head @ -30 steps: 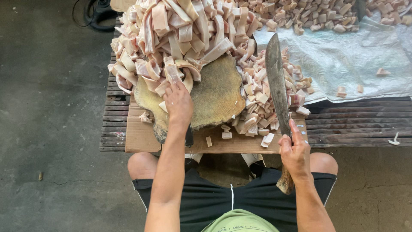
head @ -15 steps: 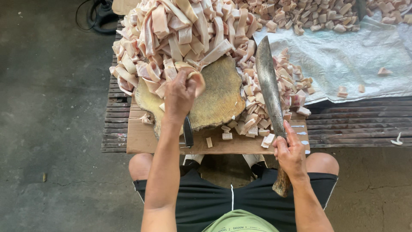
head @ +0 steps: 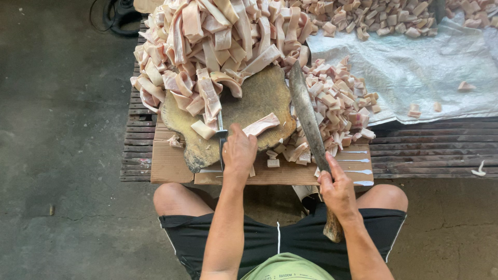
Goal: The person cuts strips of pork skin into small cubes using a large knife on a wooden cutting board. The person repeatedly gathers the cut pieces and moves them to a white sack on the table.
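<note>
My left hand (head: 238,153) holds one end of a pale pink strip of meat (head: 262,124) lying on the worn wooden chopping block (head: 259,96). My right hand (head: 337,189) grips the wooden handle of a long cleaver (head: 306,111), whose blade points away from me over the block's right edge. A small knife (head: 221,142) lies on the block just left of my left hand. A big heap of uncut strips (head: 207,46) covers the block's far side. Cut cubes (head: 337,106) are piled to the right of the blade.
The block rests on brown cardboard (head: 168,163) over a dark slatted pallet (head: 436,150). A white plastic sheet (head: 415,67) at the right holds more cut pieces (head: 373,18). Grey concrete floor (head: 62,155) lies to the left. My knees sit against the pallet's near edge.
My left hand has pulled one strip out of the heap toward me and laid it on the block. The cleaver has shifted left, closer to the block.
</note>
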